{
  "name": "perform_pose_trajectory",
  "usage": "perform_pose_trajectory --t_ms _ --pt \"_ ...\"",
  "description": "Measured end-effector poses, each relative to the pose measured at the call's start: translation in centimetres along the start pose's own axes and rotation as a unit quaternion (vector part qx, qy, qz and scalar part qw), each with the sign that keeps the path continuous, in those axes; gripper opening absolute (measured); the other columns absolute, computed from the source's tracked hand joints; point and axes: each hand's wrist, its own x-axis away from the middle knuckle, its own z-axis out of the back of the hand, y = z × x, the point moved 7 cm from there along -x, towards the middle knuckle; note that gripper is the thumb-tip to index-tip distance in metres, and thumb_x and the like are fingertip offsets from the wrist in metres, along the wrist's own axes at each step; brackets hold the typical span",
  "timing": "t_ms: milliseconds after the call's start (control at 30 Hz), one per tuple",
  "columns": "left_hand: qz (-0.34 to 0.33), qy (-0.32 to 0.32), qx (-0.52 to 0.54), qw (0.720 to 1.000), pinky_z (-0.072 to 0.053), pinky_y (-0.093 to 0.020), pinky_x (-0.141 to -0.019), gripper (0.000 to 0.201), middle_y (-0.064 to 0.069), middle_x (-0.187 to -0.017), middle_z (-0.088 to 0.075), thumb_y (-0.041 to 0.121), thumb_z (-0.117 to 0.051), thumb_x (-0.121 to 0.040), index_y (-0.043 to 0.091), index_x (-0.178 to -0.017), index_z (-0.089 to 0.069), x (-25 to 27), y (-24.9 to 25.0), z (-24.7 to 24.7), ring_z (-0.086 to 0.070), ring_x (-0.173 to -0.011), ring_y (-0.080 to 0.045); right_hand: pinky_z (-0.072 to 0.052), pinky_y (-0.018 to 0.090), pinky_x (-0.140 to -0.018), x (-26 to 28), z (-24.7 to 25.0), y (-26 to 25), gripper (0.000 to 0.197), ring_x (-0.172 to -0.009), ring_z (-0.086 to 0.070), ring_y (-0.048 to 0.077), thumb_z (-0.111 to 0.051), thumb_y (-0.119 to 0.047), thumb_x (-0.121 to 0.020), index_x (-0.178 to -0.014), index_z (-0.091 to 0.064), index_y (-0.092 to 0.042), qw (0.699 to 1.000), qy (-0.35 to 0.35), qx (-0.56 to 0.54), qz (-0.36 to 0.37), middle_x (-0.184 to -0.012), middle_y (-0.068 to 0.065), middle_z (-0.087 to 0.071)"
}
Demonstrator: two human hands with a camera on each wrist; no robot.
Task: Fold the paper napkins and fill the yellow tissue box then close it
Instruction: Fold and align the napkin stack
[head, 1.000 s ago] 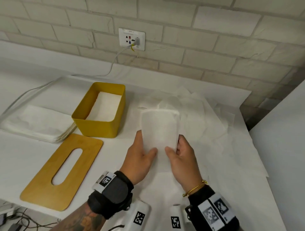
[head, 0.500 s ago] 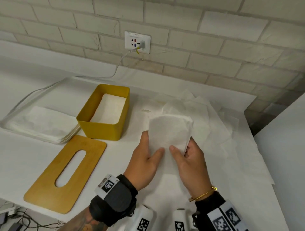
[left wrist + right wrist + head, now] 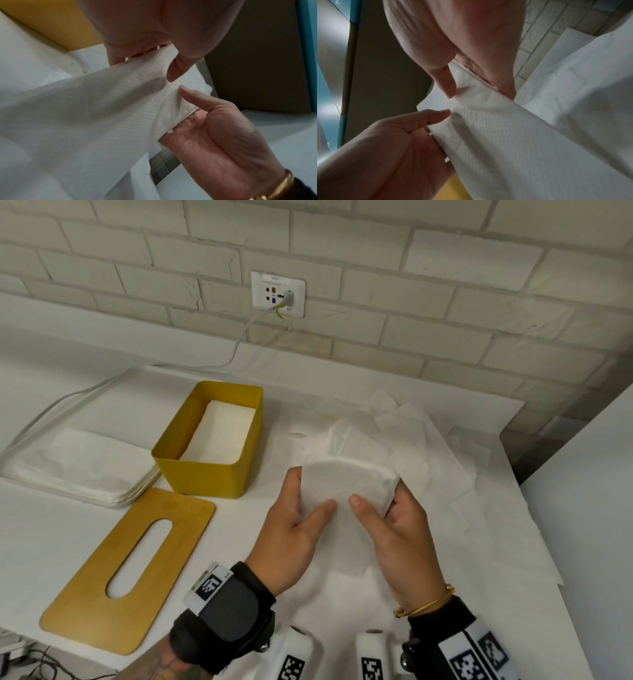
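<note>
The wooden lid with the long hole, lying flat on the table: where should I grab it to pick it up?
Probably by the near-left corner of the flat wooden lid with the oval slot, coming from the table's front edge: that corner seems to overhang the white table, so fingers can slip under it. Elsewhere it lies flush; the slot is the other way in.

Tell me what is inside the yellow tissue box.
The yellow tissue box stands open, and white folded napkins lie flat inside, well below its rim. The near wall hides their front edge, and how many are stacked cannot be seen.
</note>
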Motion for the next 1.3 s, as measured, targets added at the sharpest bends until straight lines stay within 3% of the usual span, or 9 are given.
perform_pose_trajectory --t_ms 100,300,500,700,833,967,1133,1200,1300 --pt "-0.015 0.013 0.017 1.0 -0.053 -0.019 -0.082 0.027 0.015 -0.107 -0.068 0.006 -0.058 -0.1 0.02 -0.121 -0.051 -0.4 0.6 0.2 -0.066 -0.102 -0.004 -0.056 0.045 -0.092 -0.6 0.4 -0.9 0.018 -0.103 -0.071 0.025 -0.069 -0.01 -0.094 -0.111 -0.065 -0.014 0.999 0.006 -0.035 0.017 -0.107 0.008 -0.074" --pt "-0.031 0.002 0.019 0.999 -0.051 -0.018 -0.085 0.02 0.008 -0.107 -0.069 0.006 -0.056 -0.101 0.013 -0.12 -0.056 -0.6 0.8 -0.2 -0.066 -0.103 -0.008 -0.057 0.044 -0.09 -0.8 0.0 -1.0 0.019 -0.101 -0.069 0.026 -0.068 -0.027 -0.085 -0.104 -0.066 -0.026 0.999 0.009 -0.004 0.042 -0.104 0.005 -0.072" --pt "-0.031 0.012 0.024 0.999 -0.054 -0.026 -0.09 0.018 0.001 -0.112 -0.071 0.011 -0.056 -0.103 0.01 -0.12 -0.058 -0.8 0.9 0.9 -0.067 -0.108 -0.014 -0.056 0.05 -0.096 -0.1 -0.6 1.5 0.032 -0.105 -0.071 0.019 -0.071 -0.021 -0.088 -0.119 -0.064 -0.026 0.998 -0.032 0.038 -0.026 -0.11 0.0 -0.075" --pt "-0.021 0.043 0.03 0.998 -0.057 -0.035 -0.092 0.028 0.002 -0.118 -0.069 0.028 -0.061 -0.095 0.021 -0.122 -0.056 -1.9 1.5 4.1 -0.067 -0.111 -0.015 -0.057 0.049 -0.093 -1.3 -3.4 0.5 0.025 -0.102 -0.072 0.015 -0.064 -0.009 -0.097 -0.115 -0.066 -0.026 0.997 -0.051 0.06 -0.027 -0.108 -0.004 -0.076" --pt "0.03 0.039 0.017 0.999 -0.059 -0.031 -0.084 0.033 0.001 -0.117 -0.07 0.009 -0.065 -0.097 0.022 -0.126 -0.054 -1.3 0.4 7.2 -0.071 -0.102 -0.015 -0.057 0.052 -0.092 -4.4 -5.6 -1.8 0.022 -0.1 -0.072 0.018 -0.064 -0.01 -0.097 -0.11 -0.067 -0.027 0.998 -0.032 0.055 -0.002 -0.106 -0.003 -0.076" --pt "0.08 0.075 0.046 0.993 -0.06 -0.031 -0.063 0.033 -0.022 -0.103 -0.068 -0.001 -0.065 -0.094 0.014 -0.123 -0.058 -0.1 -0.4 11.0 -0.072 -0.079 -0.033 -0.054 0.054 -0.098 -7.9 -8.4 -3.3 0.021 -0.104 -0.072 0.021 -0.064 -0.007 -0.095 -0.109 -0.068 -0.023 0.999 -0.02 0.031 -0.012 -0.107 -0.001 -0.077" --pt "0.025 0.178 -0.045 0.983 -0.06 -0.028 -0.068 0.019 -0.005 -0.085 -0.075 0.006 -0.069 -0.093 0.018 -0.107 -0.069 -0.5 1.0 18.8 -0.072 -0.081 -0.023 -0.053 0.051 -0.099 -11.7 -13.3 -4.3 0.02 -0.107 -0.07 0.023 -0.062 -0.007 -0.092 -0.106 -0.067 -0.019 0.997 -0.045 0.041 -0.04 -0.111 0.001 -0.075" --pt "-0.001 0.221 -0.136 0.966 -0.055 -0.019 -0.074 0.018 0.008 -0.091 -0.074 0.012 -0.069 -0.094 0.027 -0.103 -0.071 -1.2 1.3 22.5 -0.069 -0.087 -0.011 -0.055 0.047 -0.097 -13.0 -15.8 -4.1 0.024 -0.106 -0.069 0.025 -0.056 0.002 -0.095 -0.102 -0.066 -0.019 0.994 -0.062 0.058 -0.066 -0.111 0.004 -0.073" --pt "-0.008 0.197 -0.26 0.945 -0.048 -0.011 -0.076 0.021 0.014 -0.108 -0.065 0.017 -0.068 -0.095 0.034 -0.107 -0.068 -2.3 0.7 25.2 -0.064 -0.094 0.001 -0.056 0.047 -0.094 -14.7 -19.7 -2.9 0.03 -0.103 -0.068 0.029 -0.049 0.006 -0.092 -0.1 -0.067 -0.017 0.984 -0.078 0.12 -0.11 -0.109 0.008 -0.072"
